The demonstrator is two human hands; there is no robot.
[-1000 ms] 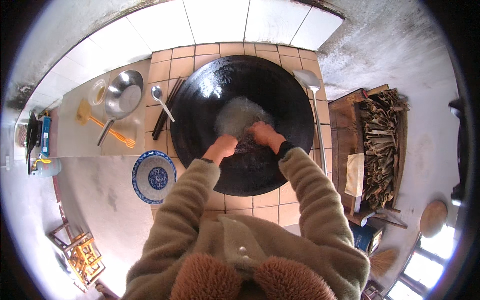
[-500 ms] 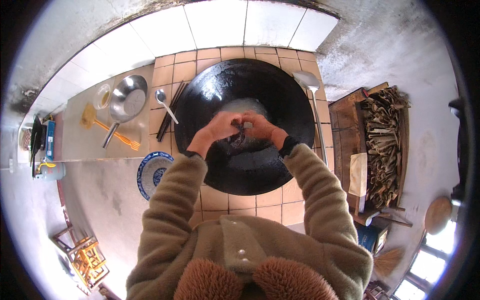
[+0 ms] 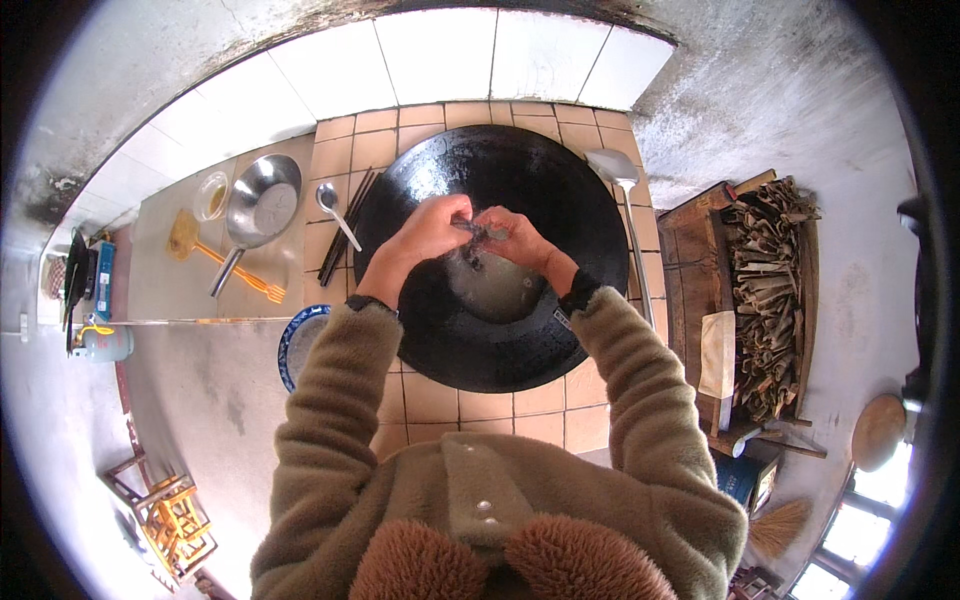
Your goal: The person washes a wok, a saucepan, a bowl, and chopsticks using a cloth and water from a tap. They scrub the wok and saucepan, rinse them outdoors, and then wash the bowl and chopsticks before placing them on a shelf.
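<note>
1. L hand [image 3: 435,226]: fingers [image 3: 458,206] bent in tight, no real gap, gripping a small dark wet piece [image 3: 468,226]. Exact ID unclear, too small & partly covered.
2. R hand [image 3: 516,238]: meets L hand at the same piece, fingertips curled in & apparently pinching its R side; how firmly, I can't tell.
3. Piece is up in the air, just L of centre over the big black wok [image 3: 575,335], clear of the cloudy water [image 3: 500,292] pooled in the bottom. More dark stuff shows under the fingers; can't tell if it hangs from the piece.
4. Step in hand, my read: two-handed handling of the wet piece over the water, prob. rubbing or pulling at it.
5. Next move, as I judge it, calls for a steady pinch both sides, wrists kept inside the rim so drips land in the wok.
6. Around the wok on the tiled worktop [image 3: 485,405]: long-handled spatula [image 3: 612,167] on the R; white-handled spoon [image 3: 328,197] & dark chopsticks [image 3: 347,228] on the L.
7. Further L: steel pan w/ handle [image 3: 265,200], small clear bowl [image 3: 210,196], orange-yellow utensil [image 3: 184,235]. Blue-&-white bowl [image 3: 296,345] sits by the L sleeve, partly hidden.
8. Far R: stacked dry kindling [image 3: 766,290], well apart from both hands.
</note>
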